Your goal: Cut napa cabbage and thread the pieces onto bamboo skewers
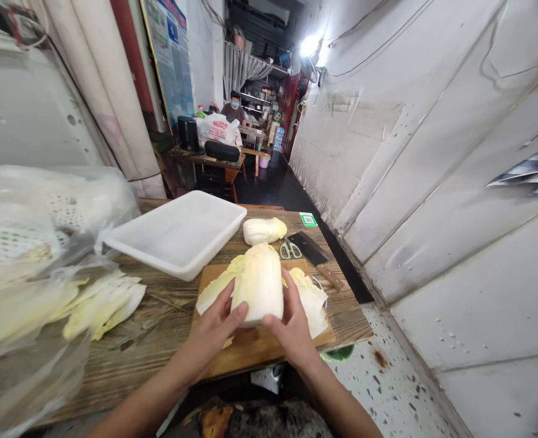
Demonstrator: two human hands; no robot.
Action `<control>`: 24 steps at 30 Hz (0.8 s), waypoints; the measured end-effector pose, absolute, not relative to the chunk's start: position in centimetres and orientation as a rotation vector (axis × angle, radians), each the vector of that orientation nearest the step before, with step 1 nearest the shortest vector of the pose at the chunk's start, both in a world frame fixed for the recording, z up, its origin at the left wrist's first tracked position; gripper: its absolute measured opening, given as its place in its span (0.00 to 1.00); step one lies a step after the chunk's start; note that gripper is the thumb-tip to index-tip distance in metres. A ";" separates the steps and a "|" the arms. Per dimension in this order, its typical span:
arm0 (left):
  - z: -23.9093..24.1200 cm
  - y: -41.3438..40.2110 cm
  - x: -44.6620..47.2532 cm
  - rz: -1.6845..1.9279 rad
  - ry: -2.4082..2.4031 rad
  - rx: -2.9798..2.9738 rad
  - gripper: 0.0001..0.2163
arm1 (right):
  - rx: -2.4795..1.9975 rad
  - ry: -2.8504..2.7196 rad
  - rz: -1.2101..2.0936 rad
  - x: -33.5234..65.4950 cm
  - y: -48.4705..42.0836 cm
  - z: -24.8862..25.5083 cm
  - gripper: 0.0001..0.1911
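Between my two hands is a napa cabbage (258,283), pale white at the base with yellow leaf tips pointing away from me. My left hand (218,325) grips its left side, thumb near the base. On the other side my right hand (291,322) is wrapped round it, thumb also near the base. Below lies a wooden cutting board (237,354). Loose cabbage leaves rest on the board, some at the left (216,289) and others at the right (312,301). Behind the held cabbage, a second, smaller napa cabbage (262,230) lies on its side.
Scissors (291,248) and a cleaver (317,255) lie at the right of the wooden table (159,316). A white plastic tub (182,231) stands behind left. Plastic bags (45,213) and cabbage leaves (107,301) cover the left side. A masked person (235,109) is far back.
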State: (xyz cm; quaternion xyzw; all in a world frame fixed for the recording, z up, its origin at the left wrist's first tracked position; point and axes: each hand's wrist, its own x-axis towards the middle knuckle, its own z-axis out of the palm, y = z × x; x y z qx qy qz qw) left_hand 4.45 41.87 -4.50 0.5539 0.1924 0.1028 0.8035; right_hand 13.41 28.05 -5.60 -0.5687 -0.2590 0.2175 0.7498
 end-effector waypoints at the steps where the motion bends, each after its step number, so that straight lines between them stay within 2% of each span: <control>1: -4.9 41.7 4.4 0.255 0.429 1.145 0.45 | -1.311 -0.641 0.471 13.5 28.0 -5.5 0.55; 7: -6.7 42.4 3.4 0.284 0.445 1.078 0.43 | -1.735 -0.940 0.511 14.4 27.0 -3.3 0.66; 10: -6.8 42.5 3.0 0.265 0.402 1.001 0.49 | -1.945 -1.061 0.386 14.1 26.8 -2.8 0.64; 13: -6.8 42.4 2.9 0.328 0.373 0.950 0.53 | -2.024 -1.238 0.037 13.5 26.9 -2.7 0.55; 17: -6.8 42.5 2.9 0.347 0.451 0.908 0.52 | -1.890 -1.434 -0.738 13.6 27.4 -2.5 0.26; 19: -6.9 42.7 2.7 0.323 0.517 0.892 0.50 | -1.836 -1.396 -0.997 14.3 27.6 -1.9 0.17; 21: -7.3 43.1 2.3 0.295 0.554 0.876 0.48 | -1.866 -1.257 -1.055 15.3 27.7 -1.0 0.14; 24: -8.0 44.2 1.2 0.205 0.559 0.803 0.45 | -1.926 -0.944 -0.824 17.4 27.6 0.6 0.15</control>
